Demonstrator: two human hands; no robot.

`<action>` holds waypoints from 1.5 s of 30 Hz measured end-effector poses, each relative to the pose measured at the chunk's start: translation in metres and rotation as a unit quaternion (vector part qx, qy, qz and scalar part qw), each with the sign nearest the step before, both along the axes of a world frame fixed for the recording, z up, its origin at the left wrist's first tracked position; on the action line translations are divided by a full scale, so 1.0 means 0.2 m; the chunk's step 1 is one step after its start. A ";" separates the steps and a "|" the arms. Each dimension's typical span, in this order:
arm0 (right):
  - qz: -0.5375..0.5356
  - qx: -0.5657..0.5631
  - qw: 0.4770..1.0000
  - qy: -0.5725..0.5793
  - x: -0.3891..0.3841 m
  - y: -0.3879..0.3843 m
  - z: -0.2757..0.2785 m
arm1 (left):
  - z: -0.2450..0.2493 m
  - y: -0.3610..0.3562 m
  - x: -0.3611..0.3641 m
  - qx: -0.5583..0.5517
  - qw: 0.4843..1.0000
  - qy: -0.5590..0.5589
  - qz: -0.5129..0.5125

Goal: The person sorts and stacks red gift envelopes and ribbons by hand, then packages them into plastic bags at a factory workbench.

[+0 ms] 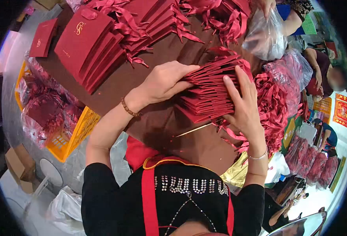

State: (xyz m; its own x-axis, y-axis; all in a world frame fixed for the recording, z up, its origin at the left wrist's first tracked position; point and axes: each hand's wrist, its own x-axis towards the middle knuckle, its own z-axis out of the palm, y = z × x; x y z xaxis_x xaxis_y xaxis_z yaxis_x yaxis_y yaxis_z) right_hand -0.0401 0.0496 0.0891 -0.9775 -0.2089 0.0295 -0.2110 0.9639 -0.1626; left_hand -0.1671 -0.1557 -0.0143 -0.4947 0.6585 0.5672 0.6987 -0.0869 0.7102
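Tabletop: a dark brown tabletop (157, 118) fills the middle of the view and carries nearly everything.
Far rows: overlapping rows of dark red paper folders with a gold emblem (91, 47) lie at the upper left, with red satin ribbon tails (142, 35) trailing from them.
Crate: a yellow plastic crate (77, 135) stands beside the tabletop's left edge and holds clear bags of red items.
Ribbon heap: a pile of red ribbon bows (273, 106) lies just right of the hands.
Plastic bag: a clear plastic bag (266, 37) is held by another person's hand at the top right.
Stack: a fanned stack of dark red paper folders (211, 92) sits on the tabletop between both hands.
Left hand (165, 80): fingers lie flat over the stack's left edge, its grip pressing on the folders; a brown bead bracelet (129, 108) is at the wrist.
Right hand (244, 106): fingers are spread against the stack's right side, grasping it.
Stick: a thin pale stick (195, 129) lies just below the stack.
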 end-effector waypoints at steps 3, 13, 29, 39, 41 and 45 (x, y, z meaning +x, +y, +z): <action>0.006 0.013 1.000 0.006 0.01 0.01 -0.02 | 0.00 0.00 0.00 0.000 0.999 0.044 0.027; 0.021 0.006 1.000 0.002 0.03 0.01 -0.01 | 0.02 -0.02 -0.02 -0.025 0.995 0.085 -0.039; 0.007 0.018 1.000 0.000 0.02 -0.01 -0.01 | 0.04 0.01 -0.06 -0.041 0.998 0.036 -0.045; 0.024 0.024 0.999 0.000 0.03 0.00 0.00 | 0.03 0.07 -0.13 -0.042 0.998 -0.014 -0.042; 0.028 0.032 0.999 -0.006 0.03 -0.01 0.00 | 0.03 0.09 -0.11 -0.039 0.998 -0.021 -0.033; 0.025 0.041 0.999 -0.021 0.03 -0.01 0.01 | 0.01 0.14 -0.09 0.003 1.000 0.007 0.003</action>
